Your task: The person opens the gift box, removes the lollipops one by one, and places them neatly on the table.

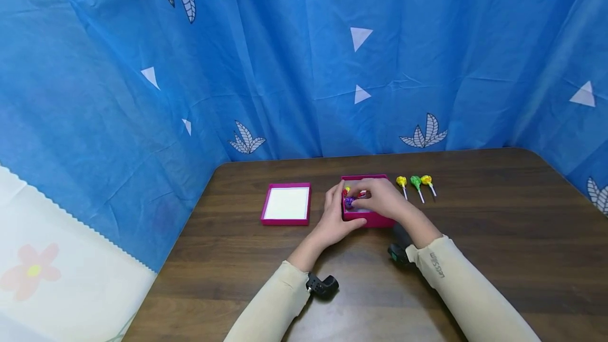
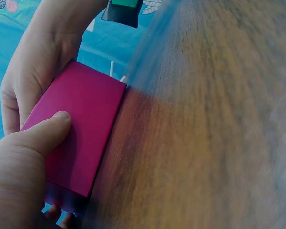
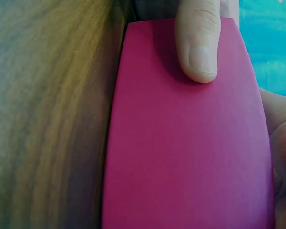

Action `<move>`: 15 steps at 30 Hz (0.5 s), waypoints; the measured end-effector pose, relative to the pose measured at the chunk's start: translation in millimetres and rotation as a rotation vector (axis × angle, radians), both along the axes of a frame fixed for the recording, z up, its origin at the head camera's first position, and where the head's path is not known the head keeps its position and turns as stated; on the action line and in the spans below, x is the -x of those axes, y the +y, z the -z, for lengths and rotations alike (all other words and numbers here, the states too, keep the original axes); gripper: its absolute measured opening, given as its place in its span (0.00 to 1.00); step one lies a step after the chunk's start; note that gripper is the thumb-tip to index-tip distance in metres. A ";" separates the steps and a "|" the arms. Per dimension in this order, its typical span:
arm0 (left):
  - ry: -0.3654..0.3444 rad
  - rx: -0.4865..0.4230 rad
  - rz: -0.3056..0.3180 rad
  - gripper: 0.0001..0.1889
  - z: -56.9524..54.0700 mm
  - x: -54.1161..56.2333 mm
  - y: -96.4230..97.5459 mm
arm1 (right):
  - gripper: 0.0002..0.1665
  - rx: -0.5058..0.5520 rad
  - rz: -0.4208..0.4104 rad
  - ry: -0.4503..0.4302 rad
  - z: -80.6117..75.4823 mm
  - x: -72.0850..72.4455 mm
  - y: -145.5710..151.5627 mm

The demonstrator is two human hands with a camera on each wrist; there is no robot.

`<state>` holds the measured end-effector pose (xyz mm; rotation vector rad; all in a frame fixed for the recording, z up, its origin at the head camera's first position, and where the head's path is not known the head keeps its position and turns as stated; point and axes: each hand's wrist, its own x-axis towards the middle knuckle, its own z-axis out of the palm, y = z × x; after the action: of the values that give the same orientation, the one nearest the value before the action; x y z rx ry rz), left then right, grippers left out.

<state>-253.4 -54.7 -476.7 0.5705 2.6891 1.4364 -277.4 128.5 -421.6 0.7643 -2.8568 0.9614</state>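
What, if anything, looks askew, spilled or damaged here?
Nothing stands out. The pink box sits upright on the table, left hand gripping it, right hand at a purple candy inside. The lid lies apart, white inside up. Three lollipops lie side by side, not scattered. No damage shows, though hands partly hide the interior.

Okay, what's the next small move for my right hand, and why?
Probably let go of the purple candy and lift the right hand out: the candy is inside the box, which the left hand holds, and three lollipops lie outside.
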 end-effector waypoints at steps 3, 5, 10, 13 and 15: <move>-0.002 -0.006 0.003 0.56 0.3 -0.4 0.5 | 0.18 0.053 0.030 0.038 1.5 -2.1 1.6; -0.003 -0.006 0.009 0.56 0.7 -0.4 0.8 | 0.19 0.091 0.051 0.070 1.9 -3.8 2.2; 0.015 -0.001 0.009 0.56 1.2 -0.2 0.4 | 0.18 0.188 0.085 0.123 -0.5 -5.9 3.4; 0.023 -0.005 0.003 0.56 1.5 0.3 0.1 | 0.17 0.236 0.106 0.130 -4.0 -6.4 4.8; 0.019 -0.005 0.000 0.56 1.6 0.8 0.2 | 0.18 0.267 0.126 0.127 -7.2 -7.0 5.9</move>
<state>-254.2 -54.5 -478.3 0.5874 2.7007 1.4451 -270.4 134.3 -414.4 0.5900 -2.5634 1.1961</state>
